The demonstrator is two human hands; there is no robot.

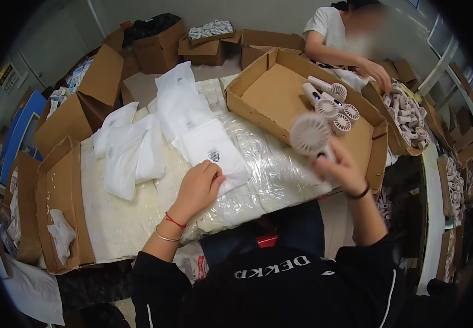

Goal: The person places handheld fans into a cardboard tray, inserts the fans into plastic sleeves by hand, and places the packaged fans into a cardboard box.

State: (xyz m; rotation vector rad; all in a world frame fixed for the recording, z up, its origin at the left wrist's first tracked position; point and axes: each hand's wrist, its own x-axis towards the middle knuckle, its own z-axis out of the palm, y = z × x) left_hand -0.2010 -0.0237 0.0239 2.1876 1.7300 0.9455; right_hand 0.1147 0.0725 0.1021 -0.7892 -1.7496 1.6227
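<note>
My right hand (343,168) is wrapped round the handle of a white handheld fan (309,134), held up over the near edge of a shallow cardboard tray (269,90). The fan is slightly blurred. Several more handheld fans (327,107) lie in that tray, two showing small lit displays. On the table, my left hand (200,185) has its fingers curled and pressed together at a white plastic bag (214,148) with a dark printed mark. The fingertips are partly hidden. Further white bags (132,156) lie to the left.
Clear plastic film covers the table (269,186). A second tray (86,229) at the left holds a crumpled white bag. At the back right, a co-worker's hand (377,74) reaches by a box of fans (408,117). Open cartons (157,52) stand along the back.
</note>
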